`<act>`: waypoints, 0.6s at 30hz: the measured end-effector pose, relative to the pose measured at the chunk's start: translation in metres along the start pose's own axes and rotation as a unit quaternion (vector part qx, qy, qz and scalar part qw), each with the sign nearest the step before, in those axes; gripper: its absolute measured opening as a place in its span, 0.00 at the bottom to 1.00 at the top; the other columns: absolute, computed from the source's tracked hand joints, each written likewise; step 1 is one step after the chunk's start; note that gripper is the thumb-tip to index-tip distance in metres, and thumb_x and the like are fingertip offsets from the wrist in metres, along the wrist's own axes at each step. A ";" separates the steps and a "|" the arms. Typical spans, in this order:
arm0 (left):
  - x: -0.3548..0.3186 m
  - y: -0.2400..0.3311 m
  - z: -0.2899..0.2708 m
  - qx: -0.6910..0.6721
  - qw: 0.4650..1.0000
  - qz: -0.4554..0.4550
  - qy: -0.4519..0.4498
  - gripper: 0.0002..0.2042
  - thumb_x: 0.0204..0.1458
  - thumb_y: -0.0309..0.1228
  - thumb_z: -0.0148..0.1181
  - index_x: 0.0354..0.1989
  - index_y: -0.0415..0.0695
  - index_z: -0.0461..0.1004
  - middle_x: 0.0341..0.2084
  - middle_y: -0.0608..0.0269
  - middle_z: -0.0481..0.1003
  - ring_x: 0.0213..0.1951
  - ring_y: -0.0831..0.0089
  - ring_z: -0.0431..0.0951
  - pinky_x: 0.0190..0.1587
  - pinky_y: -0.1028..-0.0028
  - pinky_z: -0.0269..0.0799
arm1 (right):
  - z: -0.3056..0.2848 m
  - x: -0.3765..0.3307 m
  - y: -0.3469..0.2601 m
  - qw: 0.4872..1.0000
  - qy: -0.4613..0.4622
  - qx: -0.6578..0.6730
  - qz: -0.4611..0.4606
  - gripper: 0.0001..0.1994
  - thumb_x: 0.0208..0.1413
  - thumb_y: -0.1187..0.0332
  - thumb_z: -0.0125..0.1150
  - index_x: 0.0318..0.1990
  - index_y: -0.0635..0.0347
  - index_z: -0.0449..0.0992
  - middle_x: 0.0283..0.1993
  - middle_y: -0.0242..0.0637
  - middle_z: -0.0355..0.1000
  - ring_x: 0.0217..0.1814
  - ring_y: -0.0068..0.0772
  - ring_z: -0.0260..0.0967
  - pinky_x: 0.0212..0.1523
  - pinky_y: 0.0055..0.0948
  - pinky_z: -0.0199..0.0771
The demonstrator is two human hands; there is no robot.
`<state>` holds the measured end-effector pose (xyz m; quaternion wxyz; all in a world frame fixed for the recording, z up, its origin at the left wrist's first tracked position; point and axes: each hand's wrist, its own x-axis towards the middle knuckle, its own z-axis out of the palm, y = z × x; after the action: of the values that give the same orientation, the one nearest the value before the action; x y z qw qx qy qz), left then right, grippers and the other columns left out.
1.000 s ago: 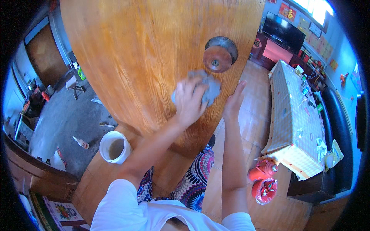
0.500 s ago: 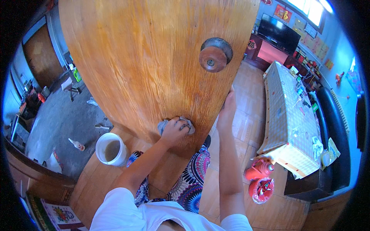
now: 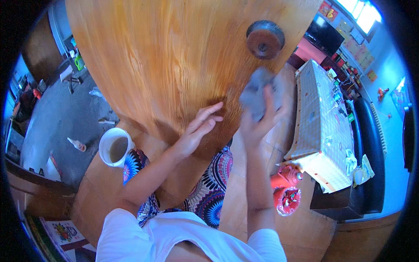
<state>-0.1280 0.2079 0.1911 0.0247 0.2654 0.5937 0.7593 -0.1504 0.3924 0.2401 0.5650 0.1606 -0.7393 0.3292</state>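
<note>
Wooden door (image 3: 161, 52): could swing off if pushed hard. White bucket (image 3: 104, 146) beside trouser leg (image 3: 134, 163), near door's lower left: stray foot could tip it. Left hand (image 3: 196, 133) holds nothing, stretched before door's lower part. Right hand (image 3: 264, 120) grasps grey cloth (image 3: 256, 94) at door's right edge, below knob (image 3: 264, 42); loose grip could drop it.

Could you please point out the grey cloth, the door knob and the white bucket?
Grey cloth (image 3: 253, 94), head view: its crumpled middle.
Door knob (image 3: 264, 43), head view: its round front face.
White bucket (image 3: 104, 148), head view: its left inner wall.
</note>
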 end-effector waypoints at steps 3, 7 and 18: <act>-0.029 -0.003 -0.027 0.062 0.997 -0.031 0.041 0.19 0.67 0.36 0.45 0.63 0.41 0.65 0.53 0.58 0.72 0.52 0.70 0.74 0.57 0.70 0.66 | 0.000 0.052 -0.002 0.986 -0.028 -0.109 -0.126 0.31 0.41 0.67 0.71 0.59 0.38 0.74 0.65 0.47 0.61 0.64 0.54 0.58 0.60 0.46 0.59; -0.077 -0.013 -0.083 0.121 0.984 -0.079 0.106 0.15 0.67 0.33 0.47 0.55 0.39 0.71 0.48 0.59 0.75 0.49 0.72 0.75 0.53 0.71 0.70 | 0.017 -0.006 0.040 0.965 -0.111 -0.158 -0.180 0.28 0.40 0.63 0.72 0.54 0.28 0.77 0.63 0.44 0.64 0.57 0.47 0.63 0.52 0.43 0.66; -0.135 -0.053 -0.160 0.185 0.958 -0.071 0.208 0.10 0.65 0.29 0.51 0.46 0.38 0.76 0.37 0.64 0.77 0.39 0.78 0.76 0.45 0.77 0.72 | 0.028 -0.027 0.041 0.958 -0.180 -0.183 -0.128 0.20 0.44 0.65 0.67 0.48 0.36 0.81 0.57 0.33 0.70 0.50 0.40 0.68 0.44 0.38 0.68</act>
<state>-0.0958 0.0336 0.0672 -0.0949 0.0586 0.7330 0.6710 -0.1877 0.3999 0.1976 0.4799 0.2043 -0.8495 0.0794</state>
